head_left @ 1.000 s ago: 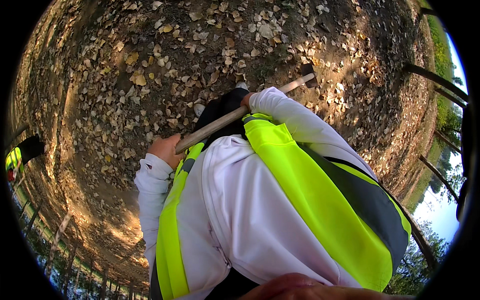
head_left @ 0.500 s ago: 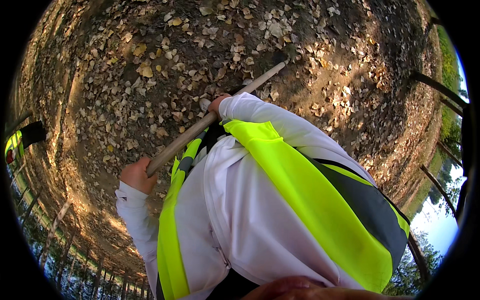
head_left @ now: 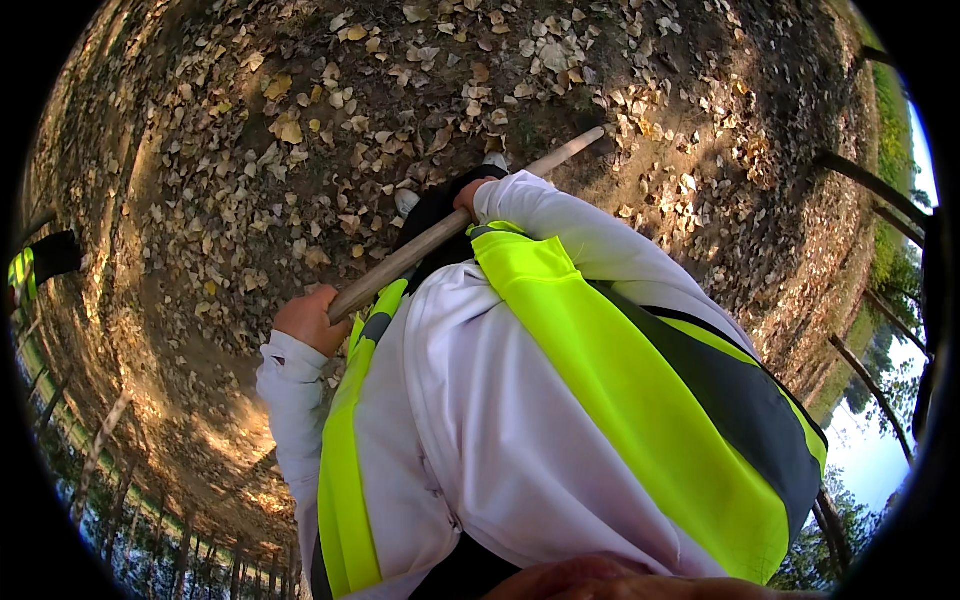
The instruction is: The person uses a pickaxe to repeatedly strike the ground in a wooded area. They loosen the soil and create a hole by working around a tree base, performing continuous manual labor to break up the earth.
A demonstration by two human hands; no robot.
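A long pale wooden pole (head_left: pixel 415 252) runs slantwise across the front of my body, above the ground. My left hand (head_left: pixel 308 320) is closed round its lower left end. Farther up the shaft, my right hand (head_left: pixel 470 194) grips it, with the fingers partly hidden by the white sleeve. Past the right hand, the pole reaches toward the upper right and ends in a darker tip near the leafy ground; no tool head shows there. Below the pole are my dark trouser legs and light shoes (head_left: pixel 406 202).
Dry leaves (head_left: pixel 230 190) cover the brown soil all around. At the far left stands a person in a yellow vest (head_left: pixel 22 275) and dark trousers. Tree trunks (head_left: pixel 875 187) rise along the right rim, and more stand at the lower left.
Both hands and the pole have shifted to the right, the left hand also slightly upward. More of my dark trouser legs shows beneath the pole. The grip looks the same.
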